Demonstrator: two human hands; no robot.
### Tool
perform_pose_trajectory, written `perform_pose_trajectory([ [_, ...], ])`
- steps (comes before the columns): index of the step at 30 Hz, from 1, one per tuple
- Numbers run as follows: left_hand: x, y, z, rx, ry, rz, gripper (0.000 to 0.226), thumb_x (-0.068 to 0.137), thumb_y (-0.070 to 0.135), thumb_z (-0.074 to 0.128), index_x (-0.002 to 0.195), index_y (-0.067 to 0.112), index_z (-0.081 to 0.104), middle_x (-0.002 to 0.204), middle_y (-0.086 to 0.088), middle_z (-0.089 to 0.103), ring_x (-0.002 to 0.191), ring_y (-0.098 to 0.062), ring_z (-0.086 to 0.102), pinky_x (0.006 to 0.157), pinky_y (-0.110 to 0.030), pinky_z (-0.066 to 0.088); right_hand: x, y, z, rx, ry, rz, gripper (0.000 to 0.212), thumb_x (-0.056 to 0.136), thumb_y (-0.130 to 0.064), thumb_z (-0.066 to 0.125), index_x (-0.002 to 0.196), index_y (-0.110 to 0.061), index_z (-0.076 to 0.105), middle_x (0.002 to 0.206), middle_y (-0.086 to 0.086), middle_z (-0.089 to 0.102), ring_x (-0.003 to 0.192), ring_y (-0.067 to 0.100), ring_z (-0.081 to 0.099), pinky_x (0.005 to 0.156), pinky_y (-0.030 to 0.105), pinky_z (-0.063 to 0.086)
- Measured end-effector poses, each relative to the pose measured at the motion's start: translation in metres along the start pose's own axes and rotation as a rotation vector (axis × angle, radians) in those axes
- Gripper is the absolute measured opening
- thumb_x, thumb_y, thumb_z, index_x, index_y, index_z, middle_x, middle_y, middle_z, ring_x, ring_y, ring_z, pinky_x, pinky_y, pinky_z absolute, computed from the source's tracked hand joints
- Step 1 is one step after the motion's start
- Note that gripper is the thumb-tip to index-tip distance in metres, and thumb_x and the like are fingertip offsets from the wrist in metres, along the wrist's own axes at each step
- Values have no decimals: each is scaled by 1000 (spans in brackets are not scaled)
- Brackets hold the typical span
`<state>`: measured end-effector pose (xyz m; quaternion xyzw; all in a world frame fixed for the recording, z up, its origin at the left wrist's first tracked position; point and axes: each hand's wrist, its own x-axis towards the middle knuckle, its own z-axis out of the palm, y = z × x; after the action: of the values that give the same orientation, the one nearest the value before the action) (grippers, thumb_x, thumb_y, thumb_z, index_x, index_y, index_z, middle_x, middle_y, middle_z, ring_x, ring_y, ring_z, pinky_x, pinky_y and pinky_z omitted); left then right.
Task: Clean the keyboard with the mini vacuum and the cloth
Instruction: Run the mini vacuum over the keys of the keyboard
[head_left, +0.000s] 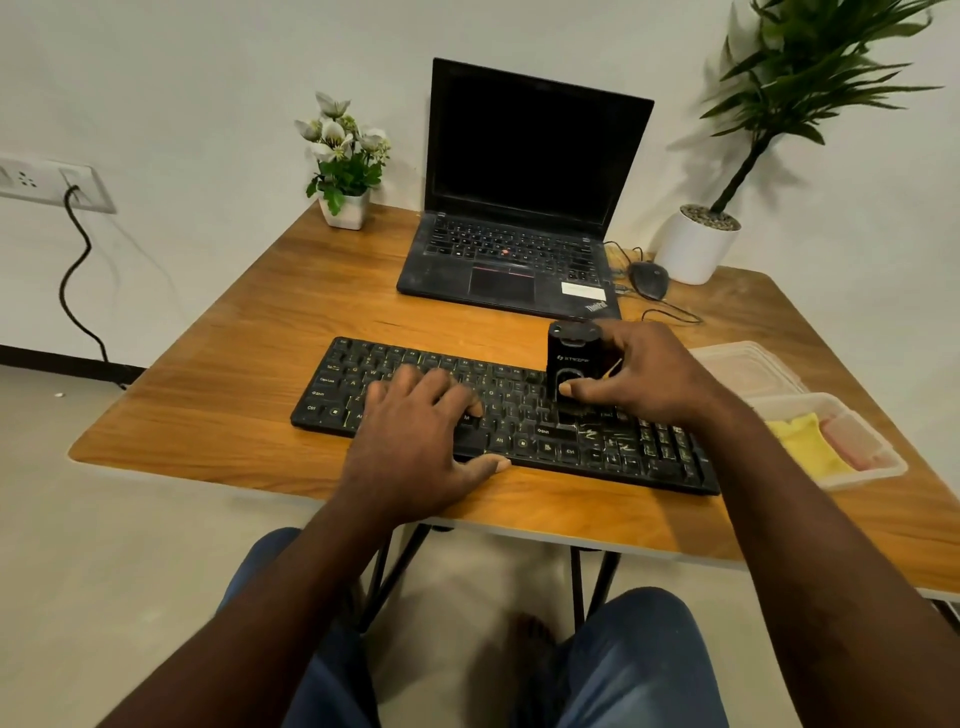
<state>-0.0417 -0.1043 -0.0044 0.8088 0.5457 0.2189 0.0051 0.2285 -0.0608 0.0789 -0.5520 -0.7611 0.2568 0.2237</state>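
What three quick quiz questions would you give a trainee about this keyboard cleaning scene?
1. True or false: the right hand grips the mini vacuum, which stands on the keys.
2. Fill the gap: the left hand rests on the ____.
3. Where is the yellow cloth? A in the clear tray to the right; B under the left hand; C on the mini vacuum.
Key: 1 true; 2 keyboard; 3 A.
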Motion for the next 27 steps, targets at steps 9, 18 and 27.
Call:
perform_pose_trajectory([
  [9,0,-1,-1,-2,-2,-3,67,78,85,48,124,36,57,125,8,53,119,-16,39,98,-41,35,7,-10,4,-22,61,5,49,80,-24,87,123,-32,67,107,-11,72,96,6,69,77,24,56],
  [18,0,0,-1,12,-11,-7,69,78,85,47,126,36,57,127,8,53,121,-17,39,98,-42,35,30,-36,32,26,107,29,52,82,-28,86,129,-26,65,113,-9,72,101,8,69,82,30,61],
  [27,1,0,0,12,-12,-33,73,75,87,46,126,36,57,126,8,55,119,-17,43,98,-41,37,5,-35,22,29,-234,-33,43,81,-28,87,119,-33,69,104,-3,76,93,13,72,80,33,62],
])
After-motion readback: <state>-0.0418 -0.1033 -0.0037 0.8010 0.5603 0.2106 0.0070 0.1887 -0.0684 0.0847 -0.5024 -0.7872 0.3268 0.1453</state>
